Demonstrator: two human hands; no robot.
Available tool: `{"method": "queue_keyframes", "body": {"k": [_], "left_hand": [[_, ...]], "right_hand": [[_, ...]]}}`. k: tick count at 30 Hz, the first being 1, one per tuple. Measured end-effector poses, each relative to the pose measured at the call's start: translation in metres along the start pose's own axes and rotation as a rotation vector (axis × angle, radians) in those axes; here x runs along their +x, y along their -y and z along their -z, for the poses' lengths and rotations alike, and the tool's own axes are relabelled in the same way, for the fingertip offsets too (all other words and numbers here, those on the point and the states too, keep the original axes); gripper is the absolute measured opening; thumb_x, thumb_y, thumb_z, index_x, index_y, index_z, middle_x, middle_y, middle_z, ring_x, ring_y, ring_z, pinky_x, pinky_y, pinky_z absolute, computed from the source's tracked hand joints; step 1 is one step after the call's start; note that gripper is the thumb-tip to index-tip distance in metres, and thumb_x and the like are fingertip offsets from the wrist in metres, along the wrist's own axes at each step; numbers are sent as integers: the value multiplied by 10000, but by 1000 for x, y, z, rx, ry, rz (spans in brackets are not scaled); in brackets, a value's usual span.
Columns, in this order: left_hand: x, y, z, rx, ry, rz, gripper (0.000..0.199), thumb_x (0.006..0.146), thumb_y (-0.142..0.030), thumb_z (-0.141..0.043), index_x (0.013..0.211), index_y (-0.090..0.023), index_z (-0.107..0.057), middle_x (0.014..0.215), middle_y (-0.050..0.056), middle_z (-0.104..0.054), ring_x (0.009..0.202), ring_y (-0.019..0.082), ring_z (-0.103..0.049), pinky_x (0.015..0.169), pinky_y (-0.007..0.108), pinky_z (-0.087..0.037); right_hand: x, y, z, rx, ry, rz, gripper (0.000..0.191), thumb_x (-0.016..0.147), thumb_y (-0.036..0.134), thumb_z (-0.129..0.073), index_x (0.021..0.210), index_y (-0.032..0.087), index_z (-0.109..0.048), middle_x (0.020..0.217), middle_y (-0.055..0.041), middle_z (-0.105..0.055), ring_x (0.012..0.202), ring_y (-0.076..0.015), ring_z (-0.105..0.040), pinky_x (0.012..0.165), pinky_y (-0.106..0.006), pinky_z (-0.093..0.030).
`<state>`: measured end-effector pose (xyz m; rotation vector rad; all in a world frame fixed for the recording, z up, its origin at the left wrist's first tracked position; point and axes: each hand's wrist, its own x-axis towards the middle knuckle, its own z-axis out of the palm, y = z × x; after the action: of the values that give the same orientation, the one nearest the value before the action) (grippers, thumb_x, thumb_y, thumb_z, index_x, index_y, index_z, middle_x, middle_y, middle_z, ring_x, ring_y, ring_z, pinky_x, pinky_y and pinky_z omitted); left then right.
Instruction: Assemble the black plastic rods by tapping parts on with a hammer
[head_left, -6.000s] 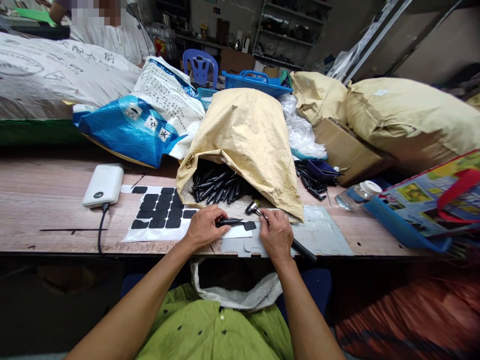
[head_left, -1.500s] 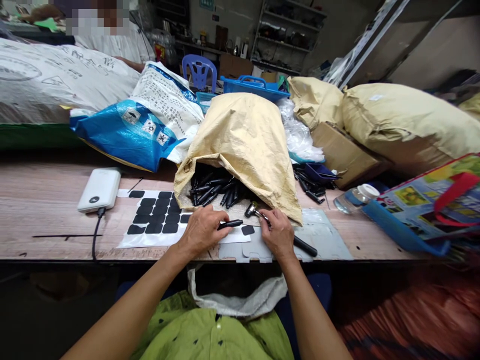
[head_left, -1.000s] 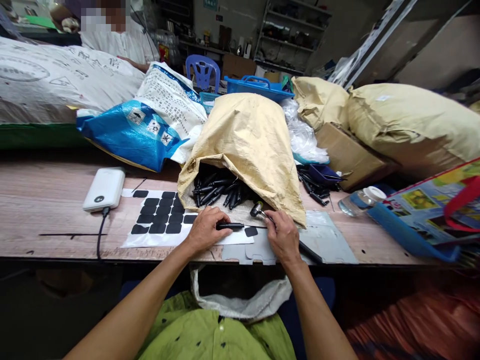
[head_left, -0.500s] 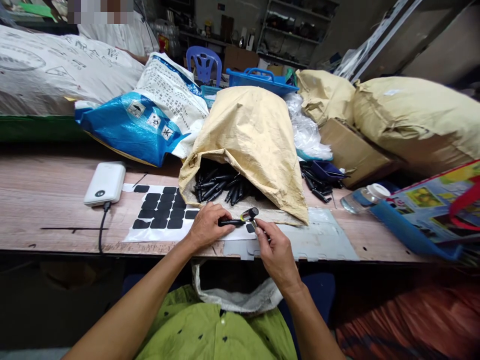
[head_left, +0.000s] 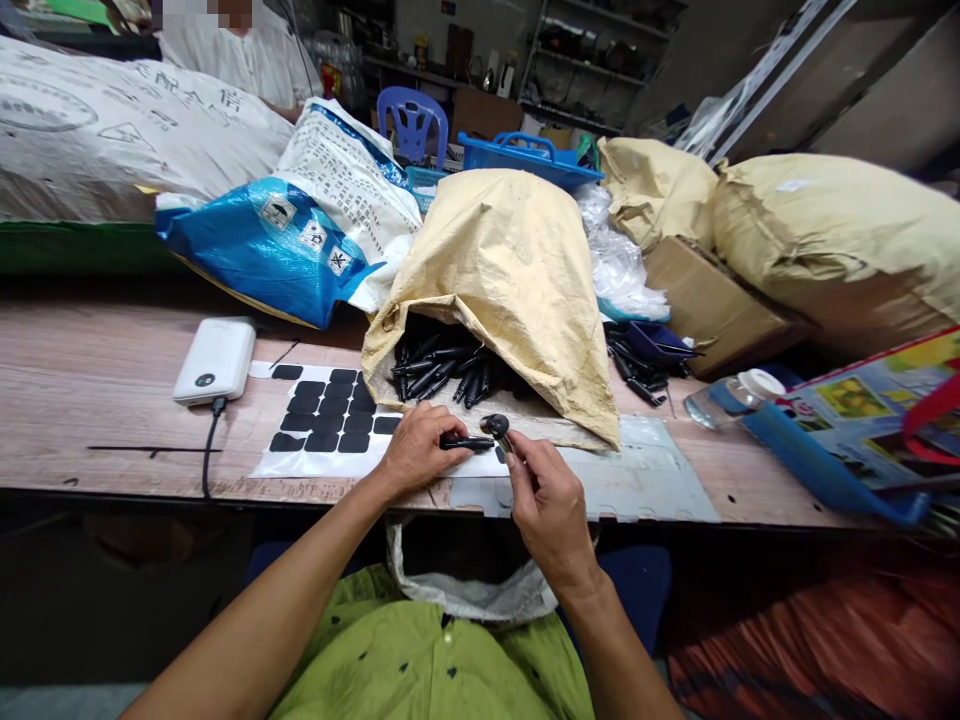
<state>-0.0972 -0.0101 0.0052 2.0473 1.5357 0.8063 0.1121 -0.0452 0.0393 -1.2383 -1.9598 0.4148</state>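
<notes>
My left hand [head_left: 415,446] rests low over the table and pinches a slim black pen-shaped piece [head_left: 469,443], whose free end points right. In my right hand [head_left: 550,492] is a small mallet [head_left: 496,426], gripped by its handle, with the dark head beside the tip of the piece. Whether the head touches it I cannot tell. Just beyond my hands, a tan woven sack [head_left: 510,250] lies with its mouth towards me, and several similar black pieces [head_left: 435,372] show inside. A white sheet with black rounded stickers [head_left: 322,420] lies left of my left hand.
A white power bank [head_left: 216,358] with a cable stands at left on the wooden table [head_left: 112,420]. Blue-and-white sacking [head_left: 292,230] lies behind it. To the right are more black pieces [head_left: 637,370], a clear jar [head_left: 724,398] and a blue tray [head_left: 825,460]. Someone in white [head_left: 240,65] is at the back.
The mallet head has tipped over and turned slightly downward beside the black piece. My left hand keeps its hold on the piece. The whole view has shifted a little.
</notes>
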Motion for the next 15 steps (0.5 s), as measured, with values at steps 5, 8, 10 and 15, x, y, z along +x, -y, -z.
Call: {"method": "queue_keyframes", "body": {"k": [5,8,10,15], "left_hand": [[0,0,0,-6,2,16,155,817,-333,-777,938,-238,-756,886,15,-696,929,217,-543,838,343,-389],[0,0,-1,2,-4,14,152,815,-329,-774,937,-238,-758,890,16,-695,933,219,-542,836,340,-388],[0,1,-1,4,-3,8,161,806,-345,-783,929,-243,-758,888,14,-692,936,220,-544,840,343,-387],[0,1,-2,3,-4,21,170,793,-345,-793,918,-238,-752,871,11,-689,931,221,-545,840,344,-391]], "right_hand": [[-6,-1,-8,-52,80,52,350,1026,224,-445,1319,243,-637,999,-76,-671,940,-203,-641,849,-328,-525],[-7,-6,-7,-75,86,38,346,1028,230,-442,1304,246,-650,987,-78,-672,930,-203,-643,839,-322,-527],[-5,-8,-3,-59,27,29,342,1030,235,-450,1308,250,-648,1025,-82,-676,962,-202,-645,871,-328,-525],[-5,-11,1,-22,21,13,332,1025,227,-468,1302,234,-650,1050,-80,-681,984,-192,-642,888,-324,-519]]}}
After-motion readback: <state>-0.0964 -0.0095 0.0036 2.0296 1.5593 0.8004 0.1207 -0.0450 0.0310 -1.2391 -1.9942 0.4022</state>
